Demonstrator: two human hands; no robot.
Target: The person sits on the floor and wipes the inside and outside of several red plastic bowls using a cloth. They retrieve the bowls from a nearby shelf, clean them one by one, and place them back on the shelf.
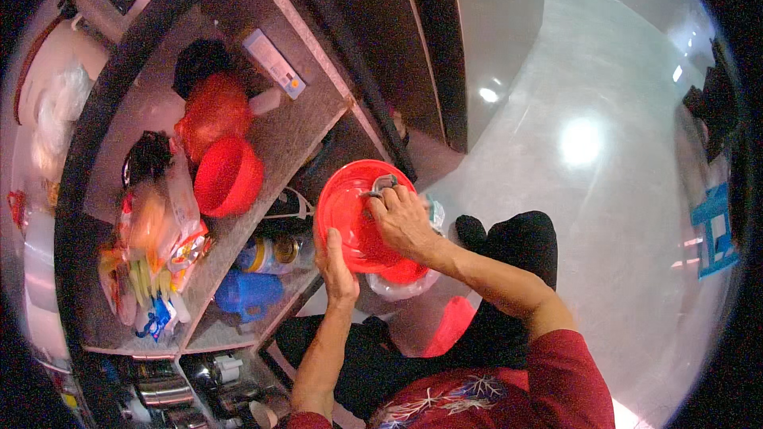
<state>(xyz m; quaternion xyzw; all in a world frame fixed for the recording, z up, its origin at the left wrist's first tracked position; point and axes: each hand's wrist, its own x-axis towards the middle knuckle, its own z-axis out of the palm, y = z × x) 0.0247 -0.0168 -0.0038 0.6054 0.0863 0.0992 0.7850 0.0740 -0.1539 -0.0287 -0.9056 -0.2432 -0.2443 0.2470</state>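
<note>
A red plastic basin (340, 210) is tilted in front of me, its inside turned up toward me. My left hand (339, 270) grips its near left rim, thumb over the edge and the other fingers out of sight beneath. Inside the basin my right hand (404, 226) is closed on a small grey cloth (385, 183), pressed near the far right part of the wall. Below the basin, more red plastic and a clear plastic bag (401, 289) show in part.
At left, open cabinet shelves hold a red bowl (229, 177), a red bag (213, 115), filled plastic bags (151, 230), a white box (273, 63) and a blue jug (248, 294). A red object (451, 326) lies by my legs. A blue frame (714, 230) stands far right.
</note>
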